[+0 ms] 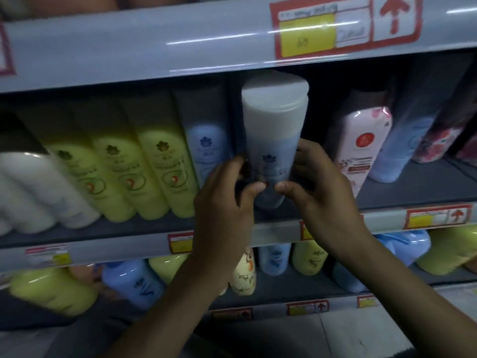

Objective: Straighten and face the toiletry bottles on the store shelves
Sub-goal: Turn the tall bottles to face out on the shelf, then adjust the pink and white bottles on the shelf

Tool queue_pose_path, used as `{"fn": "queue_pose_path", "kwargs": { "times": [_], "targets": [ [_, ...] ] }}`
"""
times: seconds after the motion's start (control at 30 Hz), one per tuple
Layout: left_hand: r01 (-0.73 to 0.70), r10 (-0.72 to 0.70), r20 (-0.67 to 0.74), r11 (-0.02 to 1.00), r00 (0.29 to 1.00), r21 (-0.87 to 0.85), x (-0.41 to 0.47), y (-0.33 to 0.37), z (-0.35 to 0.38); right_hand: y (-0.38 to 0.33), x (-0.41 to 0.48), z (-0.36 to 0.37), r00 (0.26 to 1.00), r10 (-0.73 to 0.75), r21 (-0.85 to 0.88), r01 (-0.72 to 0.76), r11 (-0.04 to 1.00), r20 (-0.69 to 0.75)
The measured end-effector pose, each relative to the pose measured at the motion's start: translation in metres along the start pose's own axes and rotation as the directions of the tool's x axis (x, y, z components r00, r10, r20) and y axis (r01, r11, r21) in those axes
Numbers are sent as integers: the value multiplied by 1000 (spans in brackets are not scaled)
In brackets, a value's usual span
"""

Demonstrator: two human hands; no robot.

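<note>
A tall blue bottle with a wide white cap stands upright at the front of the middle shelf, its flower logo facing me. My left hand grips its lower left side and my right hand grips its lower right side, thumbs meeting at the front near its base. Behind it to the left stands a second blue bottle, partly hidden. Three yellow-green bottles lean in a row further left.
White bottles fill the far left of the middle shelf. A pink floral bottle and another pale blue bottle stand to the right. The lower shelf holds blue, yellow and cream bottles. The upper shelf edge hangs just above the cap.
</note>
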State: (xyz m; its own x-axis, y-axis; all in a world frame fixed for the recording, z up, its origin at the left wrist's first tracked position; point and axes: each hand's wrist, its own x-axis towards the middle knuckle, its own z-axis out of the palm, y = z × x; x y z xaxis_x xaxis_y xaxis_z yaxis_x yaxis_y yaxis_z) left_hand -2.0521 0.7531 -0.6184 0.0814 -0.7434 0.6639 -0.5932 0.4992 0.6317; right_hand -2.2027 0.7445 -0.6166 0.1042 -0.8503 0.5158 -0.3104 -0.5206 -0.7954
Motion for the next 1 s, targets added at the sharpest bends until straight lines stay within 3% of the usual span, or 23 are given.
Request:
{"fn": "queue_pose_path", "kwargs": {
  "times": [0.07,0.37,0.7,0.83,1.0],
  "targets": [
    [-29,30,-11,994,999,102,2,-7,4,6,6,8,1000,21,14,-21,1000,1],
    [-205,216,-38,960,976,191,5,-7,9,18,25,27,995,93,24,-94,995,26],
    [-166,181,-85,973,980,158,1,2,14,12,20,24,993,107,-42,-105,994,50],
    [-181,191,-90,977,977,110,-2,21,25,4,3,3,998,37,-198,-46,979,-52],
    [-29,33,54,996,998,-81,0,41,65,-6,-18,-51,952,-66,-298,-27,954,-298]
  ]
}}
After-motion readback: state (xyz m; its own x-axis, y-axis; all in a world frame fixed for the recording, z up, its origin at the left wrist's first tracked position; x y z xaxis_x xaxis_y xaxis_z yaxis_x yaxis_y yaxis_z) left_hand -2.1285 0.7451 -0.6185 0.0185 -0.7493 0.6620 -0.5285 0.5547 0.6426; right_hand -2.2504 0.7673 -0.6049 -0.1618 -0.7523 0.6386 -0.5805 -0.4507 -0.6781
